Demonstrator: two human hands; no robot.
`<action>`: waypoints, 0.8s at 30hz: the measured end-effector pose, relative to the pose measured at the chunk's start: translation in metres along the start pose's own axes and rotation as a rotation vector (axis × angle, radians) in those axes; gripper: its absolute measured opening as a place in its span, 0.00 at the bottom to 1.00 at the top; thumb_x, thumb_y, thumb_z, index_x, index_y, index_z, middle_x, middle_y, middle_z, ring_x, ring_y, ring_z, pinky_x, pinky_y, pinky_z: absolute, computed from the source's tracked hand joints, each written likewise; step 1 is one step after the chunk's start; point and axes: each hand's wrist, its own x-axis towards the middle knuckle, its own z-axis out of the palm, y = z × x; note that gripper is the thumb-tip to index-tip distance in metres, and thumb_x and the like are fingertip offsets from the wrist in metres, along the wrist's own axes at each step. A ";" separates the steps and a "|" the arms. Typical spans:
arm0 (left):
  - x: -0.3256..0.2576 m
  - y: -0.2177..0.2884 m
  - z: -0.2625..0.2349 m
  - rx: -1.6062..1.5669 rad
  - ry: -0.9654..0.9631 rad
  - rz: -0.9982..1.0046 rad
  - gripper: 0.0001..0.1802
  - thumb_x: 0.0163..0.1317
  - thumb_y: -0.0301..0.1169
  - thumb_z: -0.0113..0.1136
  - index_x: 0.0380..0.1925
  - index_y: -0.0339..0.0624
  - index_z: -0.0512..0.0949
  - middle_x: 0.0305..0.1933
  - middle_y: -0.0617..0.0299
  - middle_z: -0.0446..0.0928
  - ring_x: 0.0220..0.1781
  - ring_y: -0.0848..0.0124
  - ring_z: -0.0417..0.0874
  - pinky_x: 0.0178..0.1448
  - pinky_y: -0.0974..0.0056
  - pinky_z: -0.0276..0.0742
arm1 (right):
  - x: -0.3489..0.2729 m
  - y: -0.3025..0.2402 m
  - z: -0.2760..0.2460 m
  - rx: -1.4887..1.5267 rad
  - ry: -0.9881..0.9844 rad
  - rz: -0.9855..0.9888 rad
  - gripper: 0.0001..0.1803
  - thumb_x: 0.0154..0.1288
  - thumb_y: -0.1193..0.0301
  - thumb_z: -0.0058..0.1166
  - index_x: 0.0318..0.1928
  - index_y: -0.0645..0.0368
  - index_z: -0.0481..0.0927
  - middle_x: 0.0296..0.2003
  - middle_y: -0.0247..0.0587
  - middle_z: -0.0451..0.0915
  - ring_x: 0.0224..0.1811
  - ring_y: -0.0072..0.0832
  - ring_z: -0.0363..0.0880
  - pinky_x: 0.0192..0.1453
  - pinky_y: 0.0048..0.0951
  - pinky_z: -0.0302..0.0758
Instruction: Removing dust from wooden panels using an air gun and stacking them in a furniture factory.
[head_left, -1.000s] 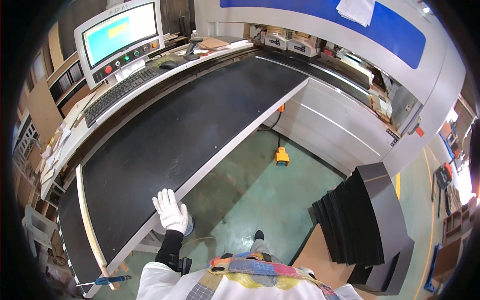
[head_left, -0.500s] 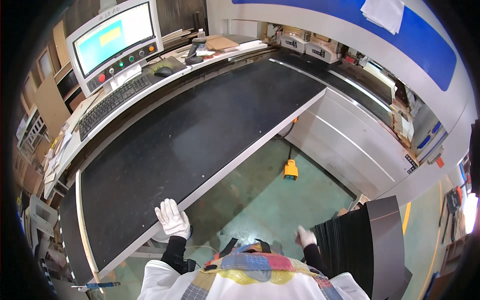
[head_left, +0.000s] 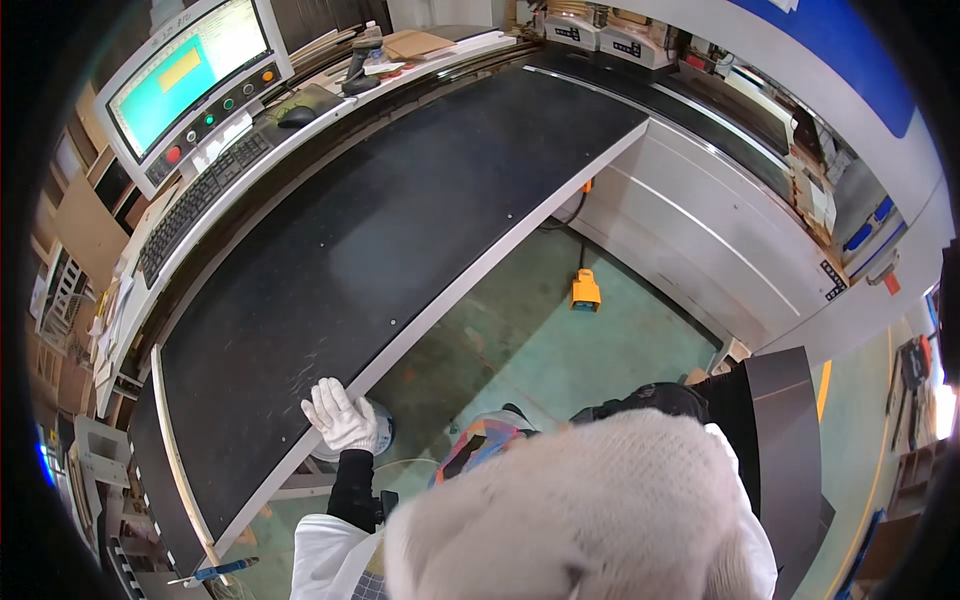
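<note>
My left hand [head_left: 340, 415], in a white knitted glove, lies on the near edge of a long black-topped table [head_left: 350, 250]. Its fingers are stretched out flat over the black surface, with nothing in them. My right hand [head_left: 570, 510], in the same kind of glove, is raised very close to the camera and fills the lower middle. Its fingers cannot be made out, and it covers much of my body. To the right, partly behind it, stands a stack of dark panels [head_left: 790, 420].
A slanted monitor [head_left: 185, 80] with buttons stands beyond the table, beside a keyboard [head_left: 200, 205] and mouse [head_left: 296, 117]. A large white and blue machine [head_left: 690, 210] borders the right. On the green floor sits a yellow foot pedal [head_left: 585, 291]. A pale strip [head_left: 180, 460] crosses the table's left end.
My right hand has risen from beside the panel stack to close in front of the camera. My left hand stays on the table edge. The view has tilted slightly downward.
</note>
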 end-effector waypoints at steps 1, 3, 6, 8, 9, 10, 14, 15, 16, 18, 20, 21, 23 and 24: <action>0.000 0.001 0.002 -0.003 0.045 0.017 0.40 0.50 0.36 0.63 0.64 0.36 0.63 0.67 0.49 0.64 0.71 0.51 0.61 0.76 0.39 0.47 | 0.004 0.009 0.005 0.046 -0.008 -0.048 0.18 0.66 0.60 0.56 0.44 0.63 0.83 0.39 0.50 0.82 0.40 0.38 0.79 0.45 0.37 0.75; -0.001 0.001 0.004 -0.005 0.087 0.038 0.40 0.50 0.36 0.63 0.64 0.37 0.63 0.67 0.49 0.64 0.71 0.50 0.61 0.76 0.39 0.47 | 0.008 0.022 0.011 0.107 -0.015 -0.137 0.18 0.66 0.61 0.56 0.44 0.63 0.82 0.38 0.50 0.82 0.39 0.39 0.79 0.42 0.37 0.75; 0.001 0.003 0.013 0.031 0.171 0.061 0.40 0.49 0.36 0.62 0.64 0.37 0.63 0.66 0.49 0.64 0.71 0.51 0.61 0.75 0.38 0.50 | 0.015 0.034 0.012 0.155 -0.033 -0.208 0.17 0.66 0.61 0.56 0.44 0.63 0.82 0.38 0.52 0.82 0.36 0.39 0.78 0.39 0.37 0.75; 0.000 -0.004 0.013 0.058 0.111 0.075 0.39 0.49 0.37 0.62 0.63 0.37 0.64 0.66 0.50 0.64 0.71 0.51 0.61 0.74 0.38 0.50 | 0.021 0.039 0.014 0.169 -0.050 -0.229 0.16 0.66 0.62 0.56 0.44 0.63 0.82 0.38 0.52 0.82 0.35 0.39 0.78 0.37 0.36 0.74; 0.000 -0.005 0.014 0.086 0.056 0.080 0.39 0.49 0.37 0.62 0.63 0.37 0.65 0.66 0.50 0.64 0.71 0.51 0.61 0.74 0.38 0.50 | 0.022 0.040 0.013 0.178 -0.058 -0.236 0.16 0.66 0.62 0.56 0.44 0.63 0.81 0.38 0.53 0.81 0.34 0.39 0.78 0.36 0.36 0.74; -0.002 -0.005 0.019 0.059 0.087 0.058 0.38 0.49 0.38 0.62 0.62 0.37 0.66 0.65 0.50 0.65 0.70 0.50 0.62 0.73 0.37 0.51 | 0.022 0.041 0.012 0.185 -0.064 -0.237 0.16 0.67 0.62 0.56 0.44 0.63 0.81 0.37 0.53 0.81 0.33 0.39 0.78 0.35 0.36 0.74; -0.005 -0.008 0.025 0.056 0.166 0.095 0.38 0.49 0.37 0.61 0.62 0.38 0.66 0.65 0.50 0.66 0.70 0.49 0.63 0.73 0.36 0.51 | 0.014 0.043 0.006 0.205 -0.086 -0.206 0.15 0.67 0.63 0.56 0.44 0.63 0.81 0.37 0.55 0.81 0.30 0.39 0.77 0.31 0.35 0.74; -0.006 -0.010 0.021 0.030 0.147 0.056 0.37 0.49 0.37 0.62 0.61 0.38 0.67 0.65 0.50 0.66 0.70 0.50 0.64 0.73 0.37 0.52 | 0.012 0.042 0.001 0.216 -0.084 -0.196 0.15 0.67 0.63 0.56 0.44 0.64 0.81 0.37 0.55 0.81 0.29 0.39 0.77 0.30 0.35 0.73; -0.006 -0.009 0.015 0.018 0.121 0.036 0.37 0.49 0.36 0.62 0.61 0.38 0.67 0.65 0.50 0.66 0.69 0.50 0.64 0.73 0.37 0.52 | 0.008 0.042 -0.003 0.229 -0.087 -0.187 0.15 0.67 0.64 0.56 0.44 0.64 0.81 0.36 0.56 0.81 0.28 0.39 0.77 0.29 0.35 0.73; -0.005 -0.005 0.011 -0.003 0.138 0.021 0.37 0.48 0.35 0.62 0.61 0.38 0.67 0.64 0.50 0.67 0.69 0.50 0.65 0.73 0.38 0.53 | -0.002 0.044 -0.009 0.258 -0.107 -0.159 0.15 0.67 0.64 0.56 0.44 0.64 0.80 0.36 0.56 0.81 0.27 0.39 0.77 0.26 0.35 0.73; -0.001 0.002 0.012 -0.005 0.140 0.030 0.36 0.48 0.34 0.62 0.61 0.37 0.67 0.64 0.49 0.67 0.68 0.49 0.65 0.73 0.38 0.52 | -0.011 0.041 -0.014 0.248 -0.121 -0.144 0.14 0.67 0.65 0.56 0.44 0.64 0.80 0.36 0.57 0.81 0.25 0.39 0.76 0.24 0.34 0.73; -0.006 -0.001 0.009 -0.011 0.120 0.042 0.36 0.48 0.34 0.61 0.60 0.37 0.67 0.63 0.48 0.67 0.68 0.48 0.65 0.73 0.38 0.52 | -0.014 0.043 -0.012 0.266 -0.126 -0.141 0.14 0.68 0.65 0.56 0.44 0.64 0.80 0.36 0.57 0.81 0.25 0.39 0.76 0.23 0.34 0.73; -0.005 -0.002 0.013 -0.018 0.138 0.053 0.36 0.48 0.34 0.61 0.60 0.36 0.67 0.64 0.47 0.67 0.69 0.48 0.65 0.73 0.37 0.51 | -0.018 0.042 -0.007 0.137 -0.052 -0.161 0.12 0.67 0.64 0.58 0.43 0.59 0.81 0.37 0.61 0.80 0.25 0.44 0.78 0.21 0.37 0.71; -0.008 -0.005 0.010 -0.010 0.140 0.049 0.37 0.48 0.34 0.61 0.60 0.36 0.66 0.64 0.47 0.67 0.69 0.48 0.64 0.73 0.37 0.51 | -0.013 0.045 0.000 0.132 -0.023 -0.267 0.12 0.67 0.64 0.58 0.43 0.59 0.81 0.37 0.63 0.80 0.26 0.45 0.78 0.22 0.38 0.72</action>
